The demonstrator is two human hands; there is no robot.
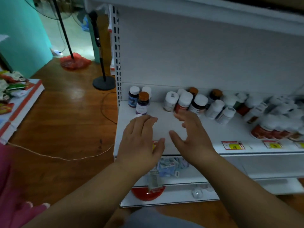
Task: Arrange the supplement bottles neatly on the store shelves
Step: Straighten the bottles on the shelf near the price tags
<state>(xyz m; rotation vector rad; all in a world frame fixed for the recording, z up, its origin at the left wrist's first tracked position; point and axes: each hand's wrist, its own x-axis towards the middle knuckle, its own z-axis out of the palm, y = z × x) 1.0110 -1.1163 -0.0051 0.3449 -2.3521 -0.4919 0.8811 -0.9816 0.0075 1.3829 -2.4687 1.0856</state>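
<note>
The supplement bottles stand on the white shelf [164, 129] in uneven groups. At the left end are three close together: a blue-labelled bottle [133, 97] with a white cap, a brown-capped bottle [142, 101] in front of it, and a white-capped one partly hidden behind. A gap of bare shelf parts them from a crowded cluster [185, 101] of white-capped and brown-capped bottles in the middle, several of them leaning. Further right more bottles lie tilted or on their sides, blurred, with red-labelled jars [269, 130] near the front edge.

Both hands hover over the bare gap between the two groups. The left hand [141, 137] is spread flat, palm down, fingers straight and reaching toward the brown-capped bottle; a small white cap-like shape shows just beyond its fingertips, but I cannot tell whether it touches it. The right hand [192, 134] is open wide, thumb apart from gently bent fingers, its fingertips just short of the red-labelled bottle [182, 105] at the front of the middle cluster. Neither grip holds anything.

The step in hand looks like the reach-in before a grasp: the sorting is at an early stage, with most bottles still untidy. The next move probably calls for the right hand to close round the nearest leaning bottle and stand it upright in the gap, taking care not to knock its neighbours, which lean closely together.

Price tags [232, 145] line the shelf's front edge.
</note>
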